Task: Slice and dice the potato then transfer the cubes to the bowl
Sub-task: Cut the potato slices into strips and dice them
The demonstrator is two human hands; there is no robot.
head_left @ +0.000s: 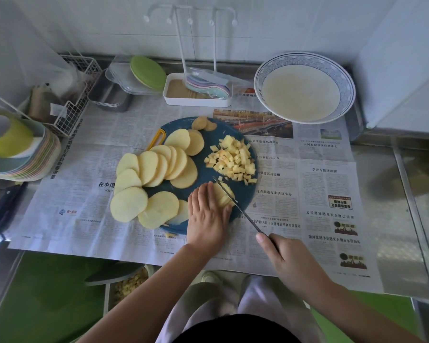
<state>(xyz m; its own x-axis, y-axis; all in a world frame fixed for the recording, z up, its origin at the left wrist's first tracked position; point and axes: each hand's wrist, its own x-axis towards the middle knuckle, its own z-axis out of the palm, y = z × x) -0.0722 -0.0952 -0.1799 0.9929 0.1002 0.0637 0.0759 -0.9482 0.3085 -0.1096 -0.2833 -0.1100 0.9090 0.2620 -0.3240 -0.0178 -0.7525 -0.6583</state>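
Blue cutting board (204, 174) is lying under our left hand (207, 214), on newspaper (320, 184) that is covering the surface (391, 219). We are pressing the left hand flat, fingers straight, onto a small stack of potato slices (224, 198). Our right hand (290, 258) is gripping the handle of a knife (243, 213), fingers curled round it. The blade is running slantwise across the stack, just beside the left fingertips.

Beyond the blade, a heap of potato cubes (233, 160) is sitting on the board, between our hands and the bowl (260, 78). The blue-rimmed bowl is standing well beyond the right hand, apart from the board, its inside looking pale.

To the left of the left hand, round slices (154, 167) are overlapping in a wide fan, some hanging over the board's edge. Two end pieces (203, 123) are resting at the board's far edge. Further beyond the left hand, a white rack tray (196, 101), a metal tin (109, 96), a wire basket (74, 112) and a stack of coloured plates (42, 154) are crowding the back of the surface.
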